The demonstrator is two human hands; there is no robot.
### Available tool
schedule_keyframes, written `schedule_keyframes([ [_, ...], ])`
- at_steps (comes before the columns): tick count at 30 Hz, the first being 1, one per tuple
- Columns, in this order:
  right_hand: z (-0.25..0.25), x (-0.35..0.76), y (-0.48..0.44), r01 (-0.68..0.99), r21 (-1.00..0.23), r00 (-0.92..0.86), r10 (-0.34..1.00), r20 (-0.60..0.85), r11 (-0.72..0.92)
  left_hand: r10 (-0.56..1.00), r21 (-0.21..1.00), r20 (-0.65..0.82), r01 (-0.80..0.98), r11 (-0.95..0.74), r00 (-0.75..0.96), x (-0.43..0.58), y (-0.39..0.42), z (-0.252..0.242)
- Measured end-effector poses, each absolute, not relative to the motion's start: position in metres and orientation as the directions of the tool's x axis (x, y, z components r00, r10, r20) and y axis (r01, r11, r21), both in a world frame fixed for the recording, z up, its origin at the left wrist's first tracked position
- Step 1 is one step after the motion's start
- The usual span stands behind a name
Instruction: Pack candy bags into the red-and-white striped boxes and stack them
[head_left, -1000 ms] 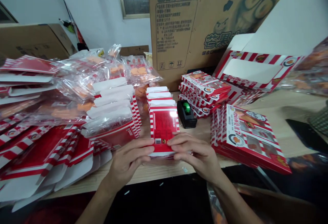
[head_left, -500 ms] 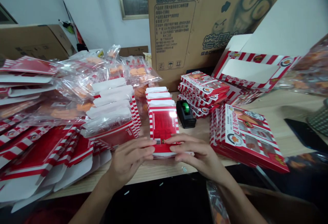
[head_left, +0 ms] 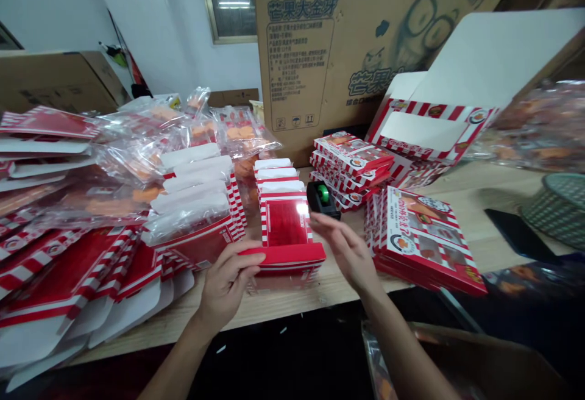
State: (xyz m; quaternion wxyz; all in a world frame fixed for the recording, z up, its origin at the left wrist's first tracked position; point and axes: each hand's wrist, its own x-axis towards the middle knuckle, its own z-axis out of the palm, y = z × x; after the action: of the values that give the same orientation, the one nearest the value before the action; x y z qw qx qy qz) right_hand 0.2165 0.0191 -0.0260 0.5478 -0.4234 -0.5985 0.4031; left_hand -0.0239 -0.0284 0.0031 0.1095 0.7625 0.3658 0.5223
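Nearer than the tape dispenser (head_left: 325, 210) and to its left, the left hand (head_left: 223, 285) pinches the left end of a red box (head_left: 289, 256), while the empty right hand (head_left: 351, 258), fingers extended, hangs just off the box's right end. The box looks light, slick and easily dented, best gripped by its stiff ends; farther back, just left of the dispenser, is a row of striped boxes (head_left: 282, 218).

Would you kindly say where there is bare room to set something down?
The broadest bare patch of table lies at right, between the near box stack and the dark flat object. A narrow strip shows along the near edge, in front of the red box at the left hand. Left is crowded with cartons and clear bags.
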Motion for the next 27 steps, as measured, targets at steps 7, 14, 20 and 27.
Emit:
schedule_keyframes([
  [7, -0.084, 0.248, 0.110, 0.271, -0.962, 0.462, 0.874, 0.149, 0.020, 0.680, 0.568, 0.728, 0.483, -0.667, 0.083, -0.015, -0.031, -0.006],
  [14, -0.104, 0.250, 0.099, 0.228, -0.973, 0.439, 0.895, 0.083, -0.022, 0.687, 0.560, 0.720, 0.507, -0.655, 0.092, -0.016, -0.028, -0.004],
  [20, -0.122, 0.244, 0.083, 0.259, -0.963, 0.566, 0.819, 0.092, -0.070, 0.706, 0.579, 0.702, 0.505, -0.640, 0.091, -0.009, -0.030, -0.001],
  [27, -0.083, 0.218, 0.019, 0.135, -0.990, 0.486, 0.873, 0.040, -0.029, 0.707, 0.572, 0.705, 0.538, -0.619, 0.064, 0.001, -0.040, 0.001],
])
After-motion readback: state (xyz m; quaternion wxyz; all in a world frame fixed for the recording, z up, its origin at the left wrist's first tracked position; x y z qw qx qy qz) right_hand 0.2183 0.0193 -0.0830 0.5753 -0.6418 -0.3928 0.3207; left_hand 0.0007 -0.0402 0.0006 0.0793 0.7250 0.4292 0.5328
